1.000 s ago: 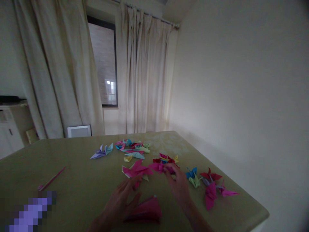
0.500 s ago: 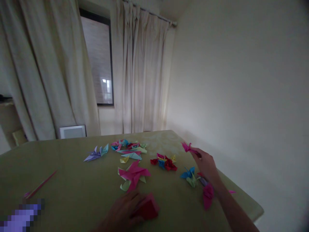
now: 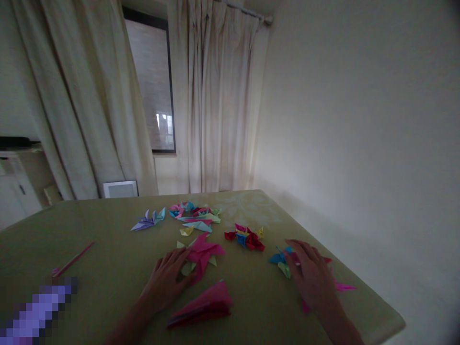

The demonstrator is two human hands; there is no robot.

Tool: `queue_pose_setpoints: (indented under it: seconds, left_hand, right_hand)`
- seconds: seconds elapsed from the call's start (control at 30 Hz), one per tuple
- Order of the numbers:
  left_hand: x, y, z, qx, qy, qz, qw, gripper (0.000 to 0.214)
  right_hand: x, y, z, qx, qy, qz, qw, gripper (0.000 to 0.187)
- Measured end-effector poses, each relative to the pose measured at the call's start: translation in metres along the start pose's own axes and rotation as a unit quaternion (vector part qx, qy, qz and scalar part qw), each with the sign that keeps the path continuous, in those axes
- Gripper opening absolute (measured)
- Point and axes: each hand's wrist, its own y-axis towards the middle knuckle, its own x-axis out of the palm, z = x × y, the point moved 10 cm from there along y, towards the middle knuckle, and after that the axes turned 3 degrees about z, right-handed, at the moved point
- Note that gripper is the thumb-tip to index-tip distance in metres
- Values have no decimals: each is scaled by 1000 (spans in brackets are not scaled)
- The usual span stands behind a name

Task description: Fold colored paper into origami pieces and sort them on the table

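On the right of the bench (image 3: 118,273), right grip (image 3: 312,270) covers some paper cranes (image 3: 277,258), can't tell if it's pinching any; left grip (image 3: 168,278) lies loosely spread at the pink star (image 3: 203,249), and pressing too hard could crush those folds

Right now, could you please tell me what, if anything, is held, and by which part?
It cannot be told: the left hand is at the left side of the pink paper star; the right hand partly covers folded paper figures.
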Motion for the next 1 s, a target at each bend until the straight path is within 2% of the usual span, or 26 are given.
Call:
queue_pose_setpoints:
  seconds: [0.07, 0.17, 0.2, 0.3, 0.4, 0.47, 0.63, 0.8, 1.0]
  left_hand:
    - [5, 4, 8, 6, 0, -23, 1000, 63]
    - [2, 14, 8, -20, 3, -19, 1000, 56]
    - [0, 17, 7, -25, 0, -15, 1000, 54]
    - [-6, 22, 8, -18, -20, -2, 1000, 53]
    - [-9, 21, 14, 5, -29, -1, 1000, 56]
    - [-7, 20, 20, 27, -38, -19, 999, 49]
    - [-5, 23, 26, 45, -110, -34, 992, 28]
    - [-12, 23, 26, 37, -131, -16, 991, 26]
    - [-25, 20, 28, 31, -149, 11, 988, 31]
  right_hand:
    - [25, 18, -57, -50, 74, -58, 994, 37]
    - [84, 34, -144, -136, 138, -207, 959, 34]
    - [106, 37, -165, -149, 127, -252, 948, 33]
    - [157, 59, -200, -153, 124, -281, 939, 31]
    - [199, 88, -207, -129, 115, -272, 947, 32]
    - [223, 107, -204, -112, 106, -264, 952, 32]
    - [264, 137, -197, -75, 87, -258, 959, 36]
    - [282, 132, -214, -93, 96, -262, 956, 31]
    - [287, 117, -220, -113, 107, -316, 936, 23]
